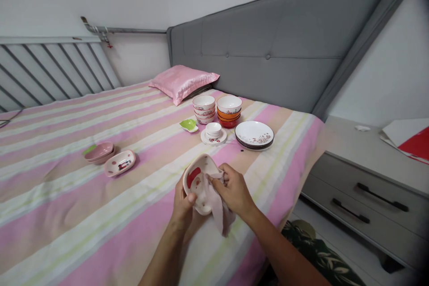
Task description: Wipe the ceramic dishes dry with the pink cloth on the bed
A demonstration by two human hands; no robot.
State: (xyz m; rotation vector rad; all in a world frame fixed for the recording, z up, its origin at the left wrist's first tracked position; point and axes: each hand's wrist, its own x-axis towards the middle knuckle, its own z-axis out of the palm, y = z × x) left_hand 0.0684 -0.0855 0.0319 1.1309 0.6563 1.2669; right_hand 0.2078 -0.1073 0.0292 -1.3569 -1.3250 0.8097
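My left hand grips the left rim of a white bowl with a red patch and small figures inside, tilted toward me above the bed. A pale pink cloth is bunched in my right hand, pressed against the bowl's inner right side, with its loose end hanging down. Beyond the bowl stand a stack of small white dishes on saucers and a stack of dark-rimmed plates.
Two bowl stacks, patterned white and orange-red, stand near a green leaf-shaped dish. To the left lie pink dishes and a spotted dish. A pink pillow lies by the headboard; a nightstand is right.
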